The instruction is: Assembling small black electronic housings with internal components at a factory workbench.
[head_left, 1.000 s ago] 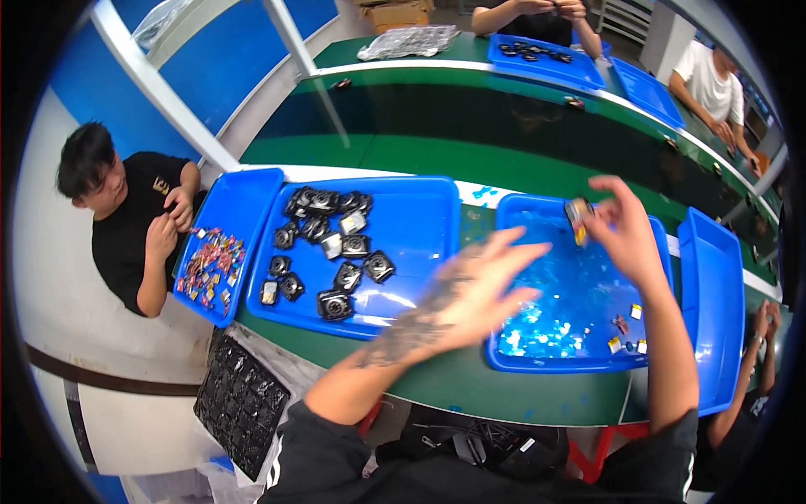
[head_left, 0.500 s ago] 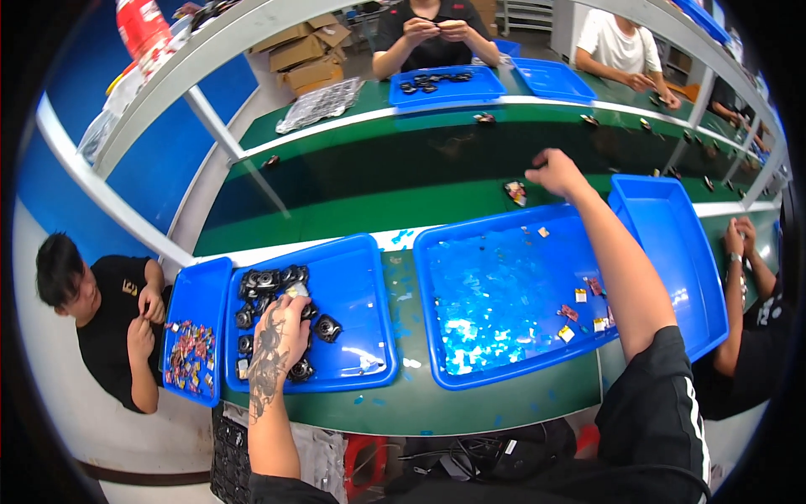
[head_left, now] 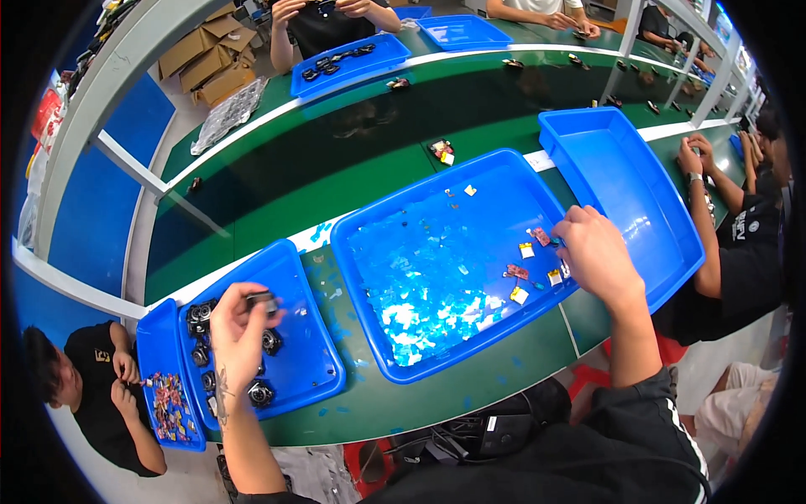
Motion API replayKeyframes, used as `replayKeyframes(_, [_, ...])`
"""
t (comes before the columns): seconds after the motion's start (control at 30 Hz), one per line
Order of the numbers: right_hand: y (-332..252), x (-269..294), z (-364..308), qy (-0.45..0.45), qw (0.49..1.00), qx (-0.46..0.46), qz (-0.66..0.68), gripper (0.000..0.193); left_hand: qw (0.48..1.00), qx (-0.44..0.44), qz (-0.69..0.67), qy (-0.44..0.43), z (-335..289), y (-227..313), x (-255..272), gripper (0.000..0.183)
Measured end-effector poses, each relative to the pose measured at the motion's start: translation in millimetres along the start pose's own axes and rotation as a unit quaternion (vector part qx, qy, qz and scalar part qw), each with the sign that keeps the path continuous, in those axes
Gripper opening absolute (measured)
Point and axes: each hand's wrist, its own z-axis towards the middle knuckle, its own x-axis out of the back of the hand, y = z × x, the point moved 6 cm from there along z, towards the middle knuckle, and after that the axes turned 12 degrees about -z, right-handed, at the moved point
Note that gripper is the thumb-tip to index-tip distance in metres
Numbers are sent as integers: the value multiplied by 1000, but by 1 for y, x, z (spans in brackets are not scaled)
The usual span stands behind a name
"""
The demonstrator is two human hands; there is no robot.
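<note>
My left hand [head_left: 238, 332] is raised over the left blue tray [head_left: 323, 357], its fingers closed on a small black housing [head_left: 264, 301] that is blurred by motion. Below it in that tray lie several black round-fronted housings [head_left: 261, 392] like small camera bodies. My right hand [head_left: 600, 252] reaches over the right end of the middle blue tray [head_left: 395, 374]. Its fingertips are drawn together beside a red circuit board [head_left: 540, 237]; what they pinch, if anything, is hidden. Nearby in the tray are another red board [head_left: 517, 272] and small white-and-yellow pieces [head_left: 519, 295].
Shiny blue film scraps [head_left: 428, 323] cover much of the middle tray. A deep blue tray [head_left: 630, 185] overlaps its right side. At far left a narrow tray holds many small parts [head_left: 168, 407]. A part cluster [head_left: 441, 151] lies on the green belt. Co-workers sit around.
My left hand has lifted from the housings with one black housing in it. My right hand has come back from the belt to the middle tray. The whole view has turned and shifted.
</note>
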Motion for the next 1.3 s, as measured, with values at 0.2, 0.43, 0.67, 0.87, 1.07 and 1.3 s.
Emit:
replayKeyframes(0.2, [8, -16, -3, 18, 999, -33, 13, 11, 917, 111, -357, -140, 1, 13, -115, 27])
replayKeyframes(0.43, [9, -11, -7, 68, 994, -30, 84, 15, 894, 152, -376, -191, -9, -10, -154, 47])
replayKeyframes(0.67, [-30, 16, 1, -42, 920, 14, 389, 16, 950, 29, -248, -188, -11, -15, -152, 34])
replayKeyframes(0.87, [-100, 17, 12, -156, 796, 17, 585, 12, 960, -30, -162, -227, -19, -4, -165, 31])
replayKeyframes(1.07, [-119, 7, 17, -136, 783, 29, 607, 11, 965, -65, -157, -201, -23, -1, -163, 16])
replayKeyframes(1.3, [-125, -6, 17, -127, 771, -10, 624, 10, 965, -65, -194, -166, -24, -3, -164, 12])
